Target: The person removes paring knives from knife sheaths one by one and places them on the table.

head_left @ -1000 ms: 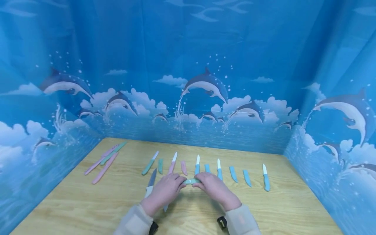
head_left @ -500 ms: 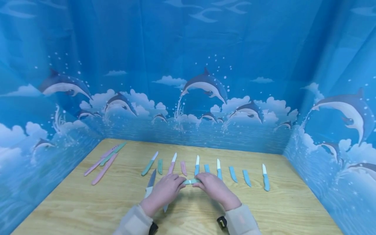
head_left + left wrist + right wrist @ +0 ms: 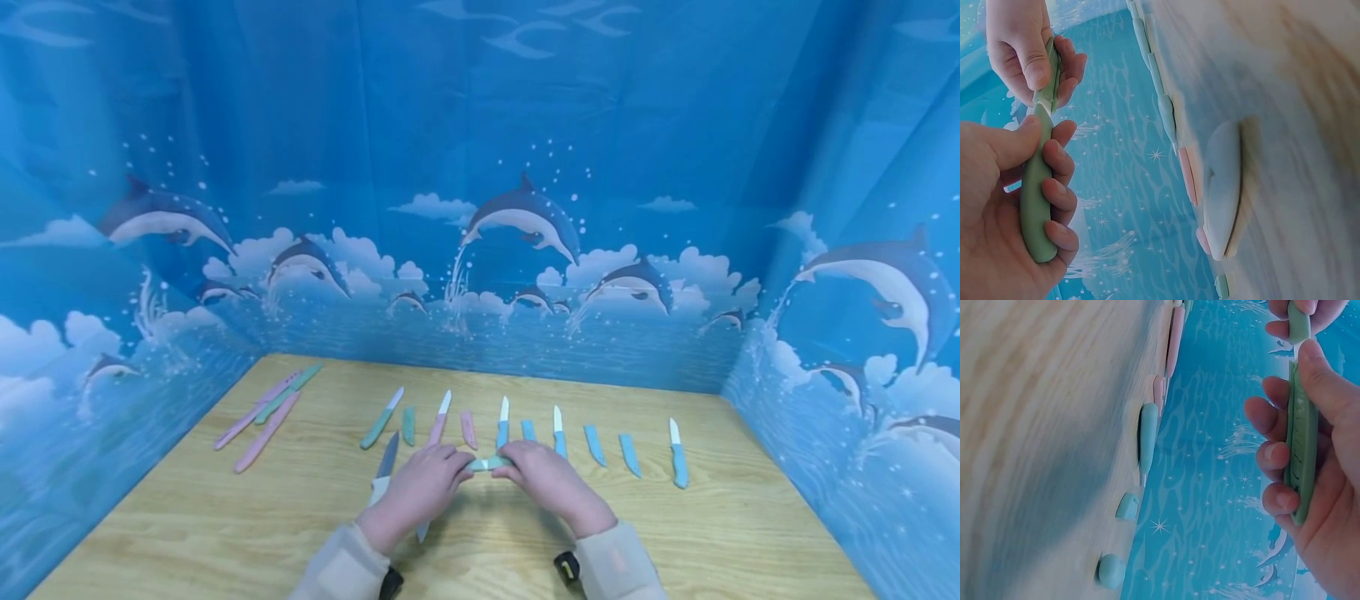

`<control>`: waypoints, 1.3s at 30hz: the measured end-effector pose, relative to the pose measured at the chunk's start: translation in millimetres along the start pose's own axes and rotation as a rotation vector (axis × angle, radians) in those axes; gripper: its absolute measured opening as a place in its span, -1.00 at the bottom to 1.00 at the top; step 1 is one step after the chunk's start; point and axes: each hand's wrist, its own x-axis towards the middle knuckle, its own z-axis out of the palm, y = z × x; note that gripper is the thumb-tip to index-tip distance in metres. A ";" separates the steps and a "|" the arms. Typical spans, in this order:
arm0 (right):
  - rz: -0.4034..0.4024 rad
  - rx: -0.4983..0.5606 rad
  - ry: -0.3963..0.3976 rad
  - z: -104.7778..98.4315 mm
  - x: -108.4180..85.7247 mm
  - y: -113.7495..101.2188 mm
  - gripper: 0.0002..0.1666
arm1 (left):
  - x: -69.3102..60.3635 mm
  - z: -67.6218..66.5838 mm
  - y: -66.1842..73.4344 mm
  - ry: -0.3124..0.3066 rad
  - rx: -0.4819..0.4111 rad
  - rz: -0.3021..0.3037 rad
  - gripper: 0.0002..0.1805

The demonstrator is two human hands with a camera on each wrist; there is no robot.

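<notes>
Near the front middle of the table, my left hand [image 3: 426, 483] and right hand [image 3: 553, 483] meet over a green knife. My left fingers curl round its green handle [image 3: 1036, 200]. Its green sheath [image 3: 1305, 444] is gripped by my right hand, thumb along one side. Only a short white bit of blade [image 3: 1043, 113] shows between handle and sheath; the rest lies hidden inside. A larger knife with a grey blade [image 3: 388, 454] and white handle lies beside my left hand, partly covered by it. Another pointed tip [image 3: 423, 531] shows below that hand.
Across the table lie unsheathed knives with green [image 3: 377, 427], pink [image 3: 438, 429] and blue [image 3: 680, 467] handles. Loose green [image 3: 408, 425], pink [image 3: 468, 430] and blue [image 3: 630, 455] sheaths lie among them. Pink and green long pieces [image 3: 267, 433] overlap at the far left. A dolphin-print curtain [image 3: 480, 125] surrounds the table.
</notes>
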 end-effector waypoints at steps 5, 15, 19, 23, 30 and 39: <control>-0.006 -0.007 0.008 -0.7 -0.4 1.1 -0.78 | 0.4 1.2 -0.4 -0.002 -0.020 -0.010 -0.71; -0.020 -0.005 0.022 0.7 0.2 3.5 -0.83 | 1.3 4.2 -2.0 -0.012 -0.019 -0.021 -0.71; -0.024 0.000 0.019 0.6 0.6 4.1 -0.84 | 0.9 3.2 -2.0 -0.008 -0.011 -0.013 -0.71; -0.029 0.001 0.015 0.3 0.3 4.1 -0.84 | 0.5 3.1 -2.2 -0.019 -0.027 -0.027 -0.71; -0.022 -0.004 0.017 -3.2 1.8 2.6 -0.81 | 3.2 3.1 -3.9 -0.027 -0.045 -0.041 -0.71; 0.009 0.025 -0.005 -5.5 -1.0 0.6 -0.83 | 1.0 2.6 -3.3 -0.026 -0.047 -0.040 -0.73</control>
